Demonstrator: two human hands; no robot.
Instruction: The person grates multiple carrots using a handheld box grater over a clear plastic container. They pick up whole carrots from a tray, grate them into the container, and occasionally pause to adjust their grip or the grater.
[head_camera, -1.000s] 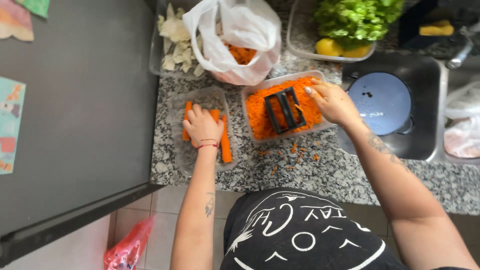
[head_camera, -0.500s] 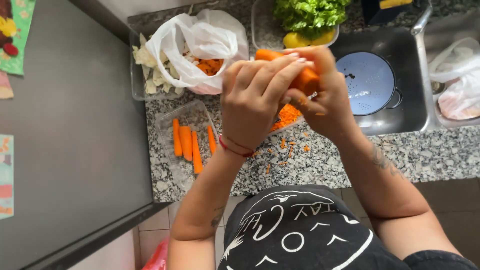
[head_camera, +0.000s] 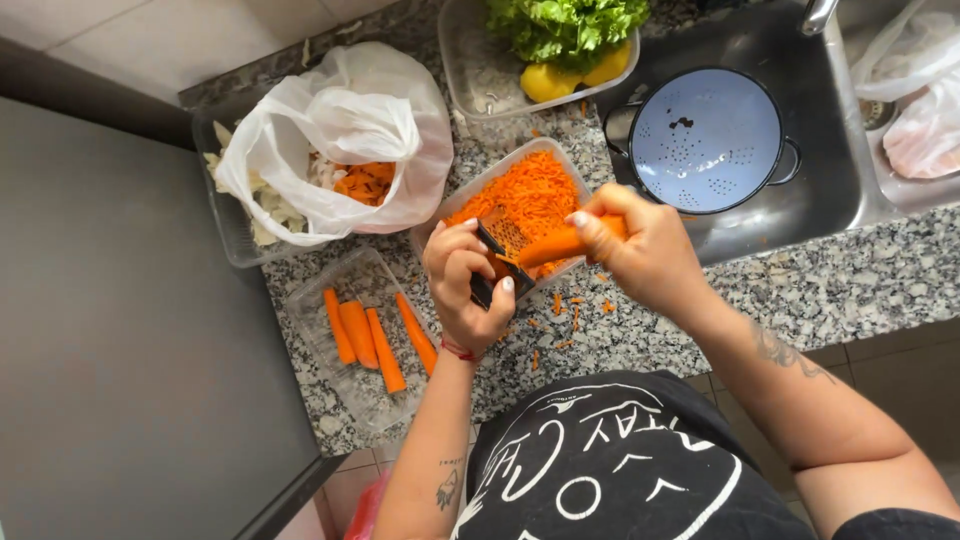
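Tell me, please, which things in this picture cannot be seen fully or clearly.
All in the head view:
- Grater: mostly hidden by the left hand; its shape is unclear.
- Carrot: its far end is covered by the right hand.
- White bag: its folds hide most of the contents.
- Tap: cut off by the top edge.
- Bags in the sink: cut off by the right edge.

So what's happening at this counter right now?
A person is grating carrots. The left hand steadies a dark grater over a clear tub heaped with orange shreds, while the right hand presses a carrot against it. More peeled carrots wait in a tray on the left, and a blue colander sits in the sink.
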